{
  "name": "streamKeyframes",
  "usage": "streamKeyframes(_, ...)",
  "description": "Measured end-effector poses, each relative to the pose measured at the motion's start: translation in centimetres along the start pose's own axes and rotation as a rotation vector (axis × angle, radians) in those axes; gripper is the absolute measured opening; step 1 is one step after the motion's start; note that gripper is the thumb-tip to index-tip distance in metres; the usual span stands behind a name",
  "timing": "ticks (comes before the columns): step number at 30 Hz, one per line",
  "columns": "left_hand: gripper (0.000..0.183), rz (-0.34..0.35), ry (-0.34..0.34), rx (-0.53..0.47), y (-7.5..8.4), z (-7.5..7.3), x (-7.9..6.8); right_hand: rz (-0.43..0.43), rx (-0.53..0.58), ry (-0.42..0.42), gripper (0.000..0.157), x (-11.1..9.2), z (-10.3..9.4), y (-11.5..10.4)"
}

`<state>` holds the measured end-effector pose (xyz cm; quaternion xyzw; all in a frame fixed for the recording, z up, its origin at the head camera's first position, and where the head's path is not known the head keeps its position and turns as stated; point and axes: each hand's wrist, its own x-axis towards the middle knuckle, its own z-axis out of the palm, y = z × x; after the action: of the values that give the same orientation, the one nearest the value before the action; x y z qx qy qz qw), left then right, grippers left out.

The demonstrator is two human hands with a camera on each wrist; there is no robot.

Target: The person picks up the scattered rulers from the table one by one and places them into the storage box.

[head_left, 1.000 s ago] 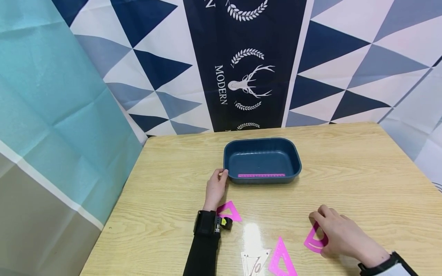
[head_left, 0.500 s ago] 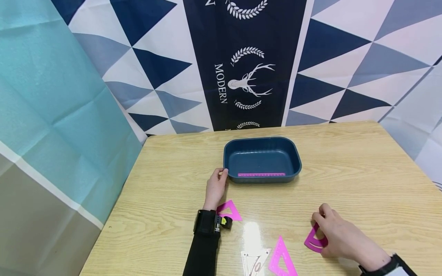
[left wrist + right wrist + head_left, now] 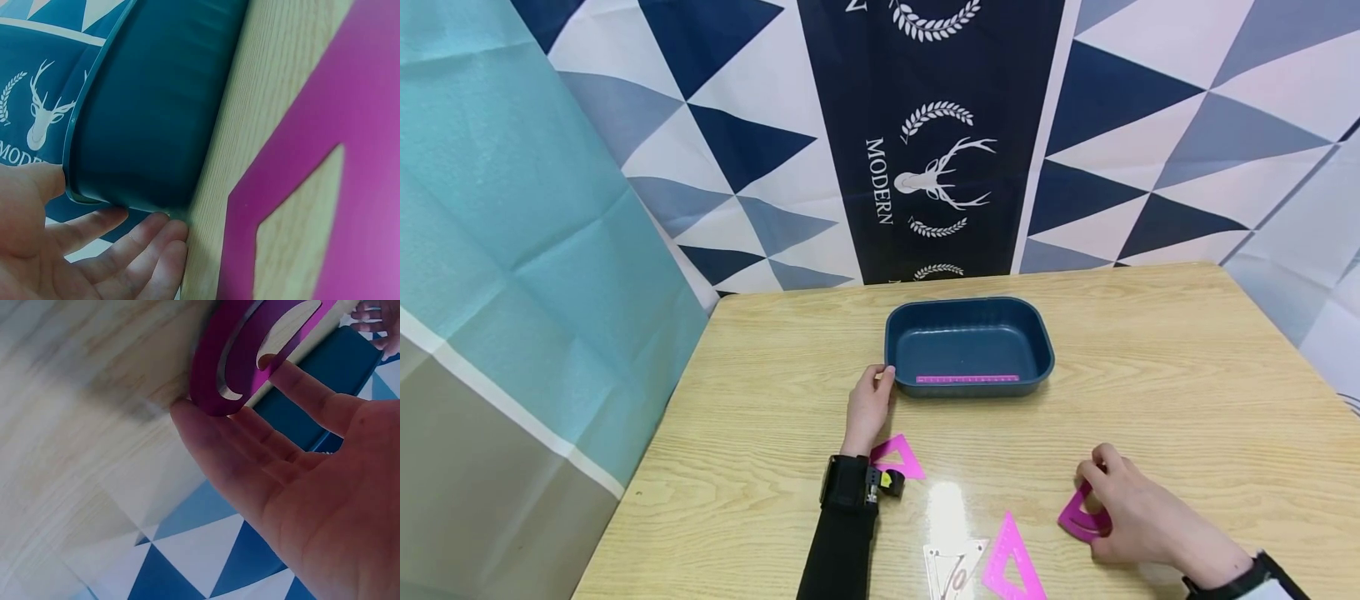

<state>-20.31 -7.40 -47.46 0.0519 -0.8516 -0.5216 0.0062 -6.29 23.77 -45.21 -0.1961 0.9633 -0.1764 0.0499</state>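
Head: left grip (image 3: 867, 408) around tray rim (image 3: 966, 390), right grip (image 3: 1138, 512) around protractor (image 3: 1078, 522), well apart

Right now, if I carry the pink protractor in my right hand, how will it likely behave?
The pink protractor is probably stiff: it shows no visible bend in your right hand. It looks thin, with cut-outs, so it should feel light. Its flat surface appears smooth, so it might slip.

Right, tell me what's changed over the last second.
The protractor, pinched by the right hand, has tipped up slightly and looks darker. Unchanged: the left hand at the tray, the ruler inside it, the pink triangles on the table.
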Motion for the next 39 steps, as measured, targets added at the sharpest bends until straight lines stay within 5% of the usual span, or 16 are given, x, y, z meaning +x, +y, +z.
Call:
streamKeyframes(16,0.038,0.001,-0.005,-0.015,0.0,-0.1,0.1,-0.112,-0.155,0.153,0.068,2.1,-1.8,-0.5)
streamKeyframes(39,0.040,0.021,-0.012,-0.017,-0.3,-0.2,0.0,-0.189,-0.172,0.344,0.070,5.4,-2.9,-1.0)
